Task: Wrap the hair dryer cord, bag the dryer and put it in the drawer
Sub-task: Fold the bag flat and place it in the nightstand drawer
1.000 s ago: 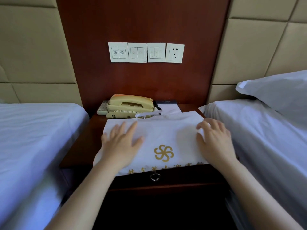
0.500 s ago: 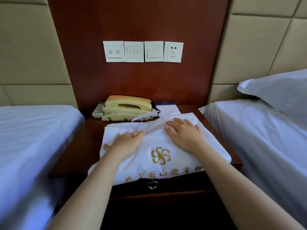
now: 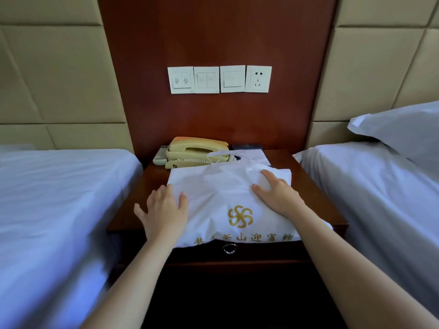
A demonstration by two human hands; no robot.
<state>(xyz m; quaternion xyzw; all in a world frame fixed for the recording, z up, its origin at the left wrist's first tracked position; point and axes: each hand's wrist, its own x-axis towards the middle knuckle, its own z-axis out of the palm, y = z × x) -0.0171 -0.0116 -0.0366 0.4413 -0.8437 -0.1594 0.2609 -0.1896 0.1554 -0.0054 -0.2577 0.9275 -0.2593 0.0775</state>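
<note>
1. My left hand (image 3: 164, 210) is in the lower middle of the frame. Its fingers are straight and spread wide. It lies flat on the left edge of the white bag (image 3: 221, 186) and holds nothing.
2. My right hand (image 3: 278, 195) is a bit right of the middle. Its fingers lie close together over a bump in the bag, only a little bent. It presses down and does not grab.
3. The bag lies flat on the brown nightstand (image 3: 142, 186), in the middle of the frame. It has a gold flower mark and gold letters near its low edge.
4. I cannot see the hair dryer. A small dark bit shows at the bag's top edge, but I cannot tell what it is.
5. The bag's low edge hangs over the front of the nightstand, just above the drawer (image 3: 261, 251) with its ring pull (image 3: 230, 248). The drawer is shut.
6. A yellow phone (image 3: 197, 153) sits behind the bag and touches its top edge.
7. White switches (image 3: 206, 80) and a socket (image 3: 259, 79) are on the wall above.
8. A white bed (image 3: 59, 198) is on the left and another bed (image 3: 380, 198) on the right.
</note>
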